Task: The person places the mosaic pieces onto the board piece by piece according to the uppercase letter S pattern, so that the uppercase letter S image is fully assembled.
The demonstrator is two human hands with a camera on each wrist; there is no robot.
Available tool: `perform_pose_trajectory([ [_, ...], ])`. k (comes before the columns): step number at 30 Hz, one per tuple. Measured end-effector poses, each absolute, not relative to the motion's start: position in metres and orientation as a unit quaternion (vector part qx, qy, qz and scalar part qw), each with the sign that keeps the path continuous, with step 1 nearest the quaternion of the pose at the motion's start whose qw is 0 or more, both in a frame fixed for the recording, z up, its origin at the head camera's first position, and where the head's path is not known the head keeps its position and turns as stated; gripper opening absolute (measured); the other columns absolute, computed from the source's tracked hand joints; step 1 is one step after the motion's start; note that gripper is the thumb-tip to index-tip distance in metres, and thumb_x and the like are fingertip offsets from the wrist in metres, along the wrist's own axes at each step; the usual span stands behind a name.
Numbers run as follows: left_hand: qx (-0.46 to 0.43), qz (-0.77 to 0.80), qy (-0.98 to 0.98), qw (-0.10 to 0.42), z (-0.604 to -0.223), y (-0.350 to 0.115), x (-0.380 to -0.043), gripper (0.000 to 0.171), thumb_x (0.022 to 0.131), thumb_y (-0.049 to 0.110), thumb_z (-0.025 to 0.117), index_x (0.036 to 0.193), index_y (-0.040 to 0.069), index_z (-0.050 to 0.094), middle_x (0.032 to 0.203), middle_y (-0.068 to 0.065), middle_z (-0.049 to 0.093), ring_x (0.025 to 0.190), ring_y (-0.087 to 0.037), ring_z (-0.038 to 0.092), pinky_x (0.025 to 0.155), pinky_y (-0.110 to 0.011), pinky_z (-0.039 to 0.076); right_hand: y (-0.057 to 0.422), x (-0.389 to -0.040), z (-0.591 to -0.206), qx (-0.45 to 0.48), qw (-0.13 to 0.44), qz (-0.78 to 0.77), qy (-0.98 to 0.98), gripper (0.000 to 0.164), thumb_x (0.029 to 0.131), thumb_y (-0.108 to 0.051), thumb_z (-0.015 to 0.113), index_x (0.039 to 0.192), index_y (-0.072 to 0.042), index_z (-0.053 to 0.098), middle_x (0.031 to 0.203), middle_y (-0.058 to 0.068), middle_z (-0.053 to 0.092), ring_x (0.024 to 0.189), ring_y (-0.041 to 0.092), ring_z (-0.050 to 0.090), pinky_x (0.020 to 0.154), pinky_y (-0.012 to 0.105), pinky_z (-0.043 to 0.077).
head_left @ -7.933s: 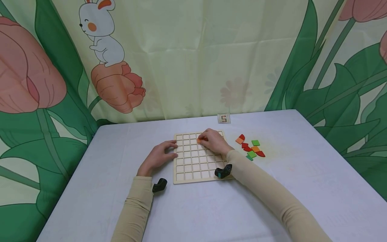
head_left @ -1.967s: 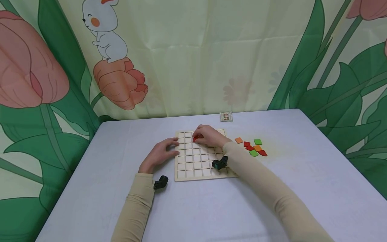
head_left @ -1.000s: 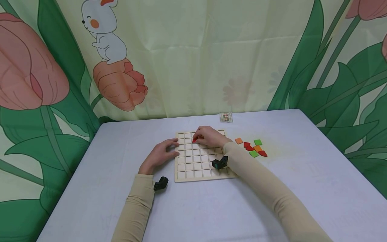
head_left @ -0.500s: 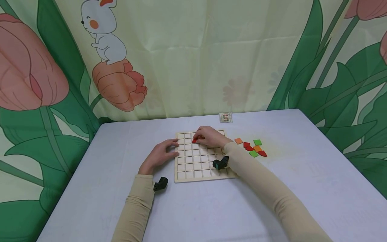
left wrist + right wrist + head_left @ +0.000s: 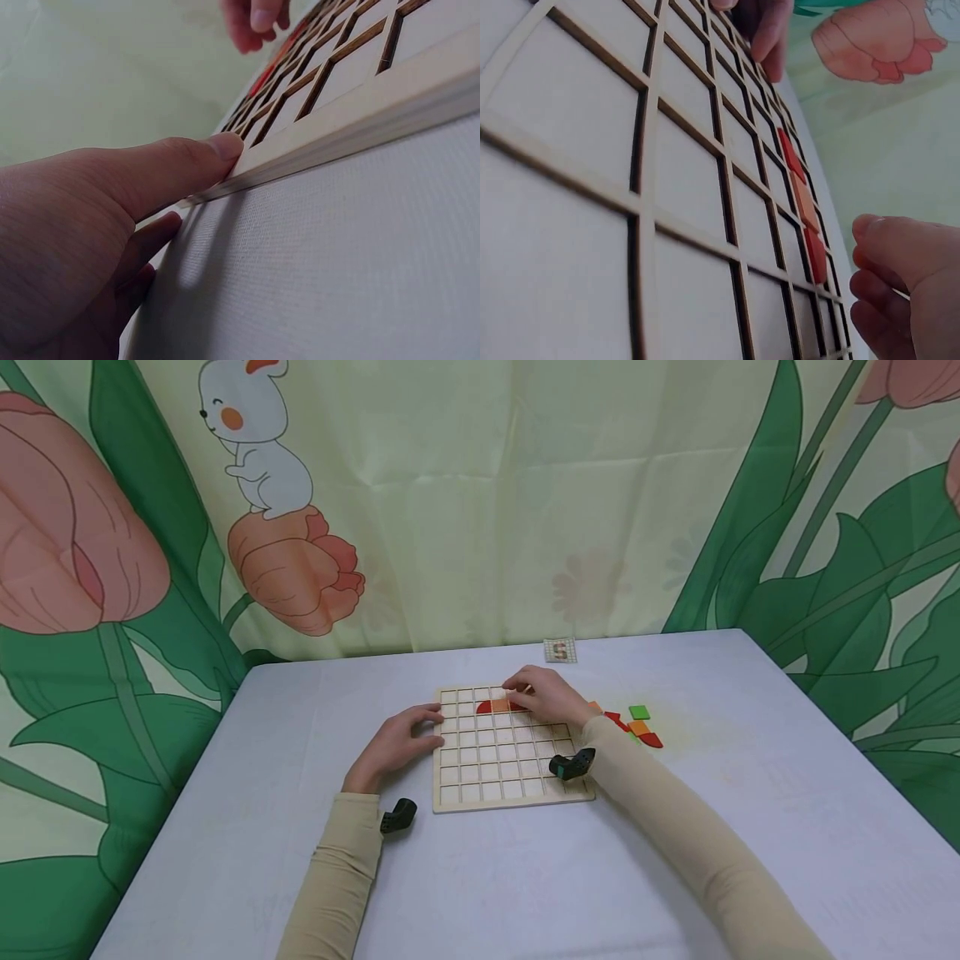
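A wooden grid board (image 5: 468, 777) lies on the table. My left hand (image 5: 396, 743) rests at its left edge, and in the left wrist view the thumb (image 5: 225, 145) touches the frame's side. Near the top of the grid, a rounded red piece (image 5: 483, 707), an orange square (image 5: 500, 705) and another red piece (image 5: 817, 256) sit in a row of neighbouring cells. My right hand (image 5: 553, 695) hovers just over the right end of this row, fingers loosely bent and holding nothing; in the head view it partly covers the right red piece.
Loose pieces lie right of the board, among them a green square (image 5: 638, 712), an orange square (image 5: 638, 727) and a red rounded piece (image 5: 651, 740); my right forearm hides some. A small patterned card (image 5: 560, 650) lies at the table's back edge, before the curtain (image 5: 450, 527).
Earlier my right hand held an orange piece, then a red one at the row's left end. It has let the red piece go and shifted right. My left hand stays put.
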State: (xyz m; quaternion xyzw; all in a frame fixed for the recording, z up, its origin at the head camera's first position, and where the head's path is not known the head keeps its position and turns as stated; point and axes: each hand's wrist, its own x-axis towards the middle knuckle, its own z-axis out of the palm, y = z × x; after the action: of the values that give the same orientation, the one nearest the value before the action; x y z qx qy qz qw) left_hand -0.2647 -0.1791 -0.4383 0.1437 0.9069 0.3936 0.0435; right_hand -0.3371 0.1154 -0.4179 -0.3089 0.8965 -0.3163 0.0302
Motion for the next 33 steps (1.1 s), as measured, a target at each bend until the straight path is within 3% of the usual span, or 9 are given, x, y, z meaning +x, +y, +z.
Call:
perform_pose_trajectory([
  [10, 0.144, 0.394, 0.907, 0.041, -0.438, -0.177, -0.264, 0.039, 0.087, 0.02, 0.075, 0.121, 0.005, 0.066, 0.146, -0.005, 0.049, 0.141, -0.026, 0.036, 0.116, -0.044, 0.027, 0.172, -0.321, -0.424, -0.179, 0.037, -0.346, 0.92, 0.037, 0.097, -0.028, 0.063, 0.128, -0.009, 0.065, 0.124, 0.009, 0.064, 0.115, 0.026, 0.057, 0.1, 0.046, 0.047],
  [20, 0.143, 0.394, 0.907, 0.044, -0.436, -0.177, -0.263, 0.039, 0.087, 0.02, 0.075, 0.122, 0.006, 0.066, 0.146, -0.006, 0.049, 0.141, -0.027, 0.035, 0.116, -0.046, 0.027, 0.239, -0.302, -0.419, -0.109, 0.084, -0.339, 0.931, 0.053, 0.098, -0.036, 0.06, 0.142, -0.01, 0.051, 0.145, 0.016, 0.047, 0.129, 0.037, 0.046, 0.104, 0.054, 0.042],
  [33, 0.142, 0.391, 0.908, 0.045, -0.438, -0.178, -0.263, 0.04, 0.087, 0.021, 0.075, 0.123, 0.006, 0.065, 0.147, -0.005, 0.048, 0.142, -0.027, 0.034, 0.116, -0.046, 0.027, 0.299, -0.283, -0.42, -0.087, 0.092, -0.32, 0.939, 0.05, 0.098, -0.021, 0.059, 0.142, 0.0, 0.047, 0.143, 0.024, 0.045, 0.128, 0.043, 0.041, 0.105, 0.061, 0.037],
])
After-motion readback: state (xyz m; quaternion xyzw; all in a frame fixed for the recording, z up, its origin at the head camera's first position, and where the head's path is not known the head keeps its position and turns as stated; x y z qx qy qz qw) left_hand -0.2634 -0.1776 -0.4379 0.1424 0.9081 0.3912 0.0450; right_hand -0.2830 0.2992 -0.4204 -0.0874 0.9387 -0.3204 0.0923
